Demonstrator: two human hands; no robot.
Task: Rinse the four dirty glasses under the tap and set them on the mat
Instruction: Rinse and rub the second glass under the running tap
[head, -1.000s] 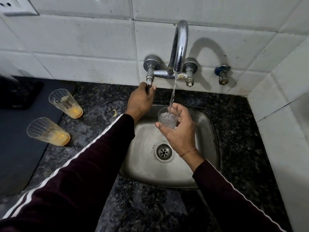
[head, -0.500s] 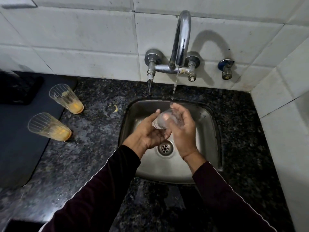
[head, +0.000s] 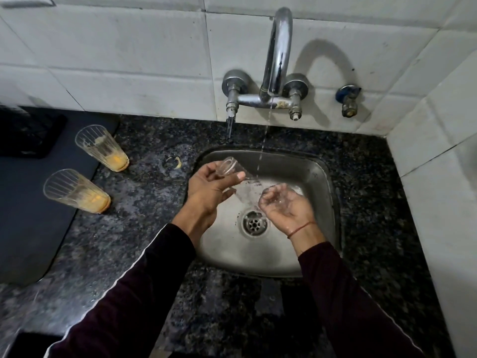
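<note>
1. Progress looks early: two tall ribbed clear glasses with yellow-orange dregs, the farther dirty glass (head: 103,149) and the nearer dirty glass (head: 76,191), stand on the speckled dark granite counter (head: 144,228) at the edge of the dark grey mat (head: 31,215), unrinsed
2. No clean glass shows on the mat in this view (a fourth glass is not visible, so I cannot tell where it is)
3. One small clear glass in hand (head: 238,180) is being rinsed over the square stainless steel sink (head: 320,174), tilted, mouth down toward the drain (head: 254,224)
4. The left hand (head: 209,187) grips that glass round its base end, fingers and thumb curled on it
5. The right hand (head: 284,205) is cupped palm-up at the glass's mouth, wet, fingers loosely curled; whether it actually holds the rim I cannot tell
6. A thin stream from the chrome wall tap (head: 277,60) falls just beside the glass, between the two hands
7. By my judgement, this glass must go to the mat, then the others need rinsing
</note>
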